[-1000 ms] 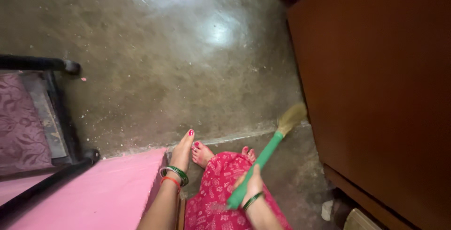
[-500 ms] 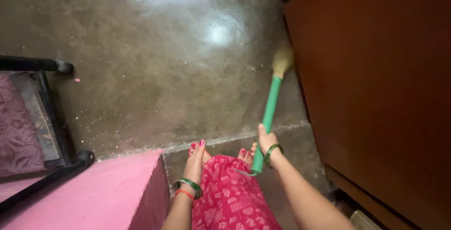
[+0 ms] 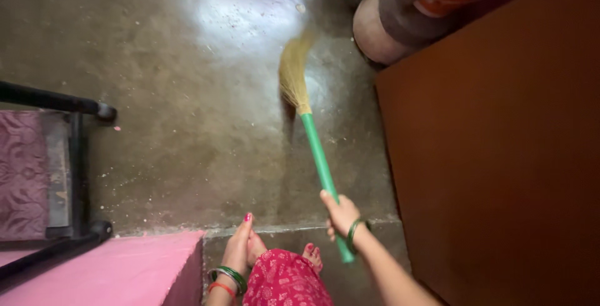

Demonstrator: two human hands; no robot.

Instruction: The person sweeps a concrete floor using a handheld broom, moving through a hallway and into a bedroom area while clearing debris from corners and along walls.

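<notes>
In the right hand (image 3: 340, 214), the broom (image 3: 312, 143) slants up-left, bristles forward.

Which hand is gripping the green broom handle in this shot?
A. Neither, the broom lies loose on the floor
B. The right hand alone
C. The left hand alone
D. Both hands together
B: the right hand is closed around the green broom handle, with the straw bristles out on the grey floor, while the left hand hangs empty by the pink ledge.
</notes>
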